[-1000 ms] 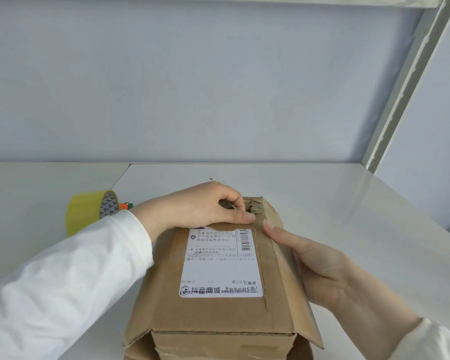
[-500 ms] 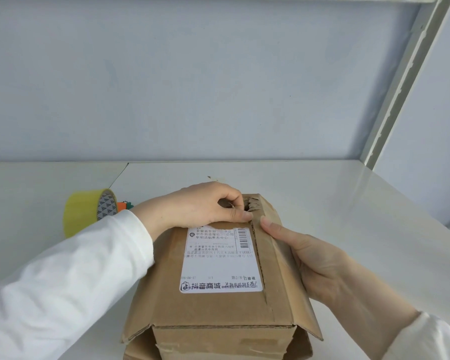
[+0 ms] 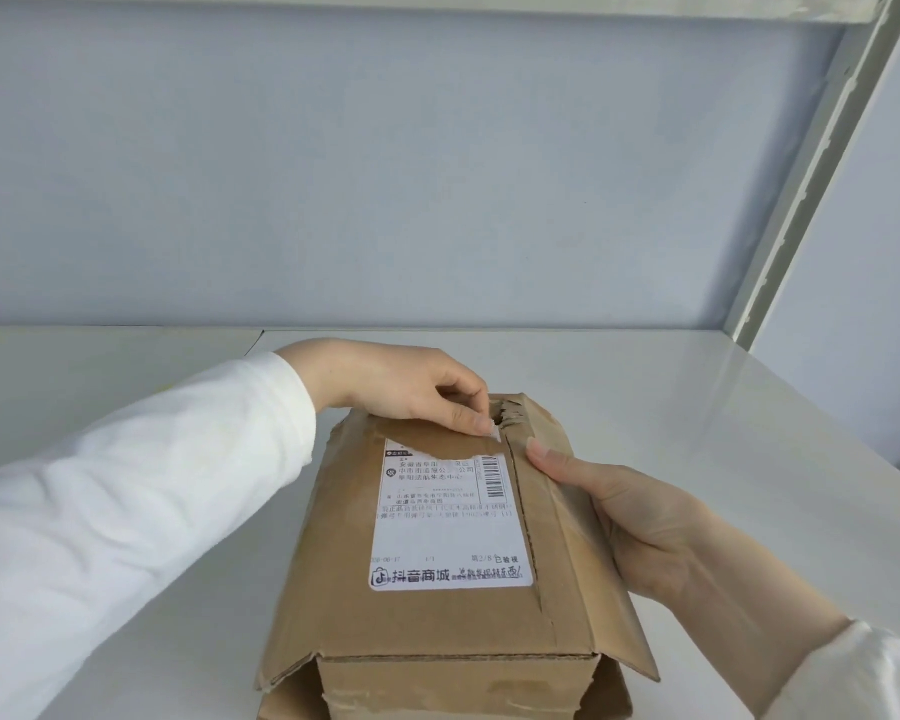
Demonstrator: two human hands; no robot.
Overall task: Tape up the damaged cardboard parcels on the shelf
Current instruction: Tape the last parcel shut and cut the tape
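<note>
Parcel (image 3: 437, 621) lies flat on the shelf (image 3: 723, 433), left hand (image 3: 411, 387) pinching a tiny pale scrap (image 3: 494, 433) (tape end? can't tell) just past the far corner of the label (image 3: 448, 517) by the torn hole (image 3: 505, 414), right hand (image 3: 640, 517) gripping the flap (image 3: 557, 537) right of the label, and if that slips, the gap probably reopens.

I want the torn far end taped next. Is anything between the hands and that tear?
Nothing visible. The left hand pinches the parcel top beside the tear; the right hand grips its right flap.
</note>
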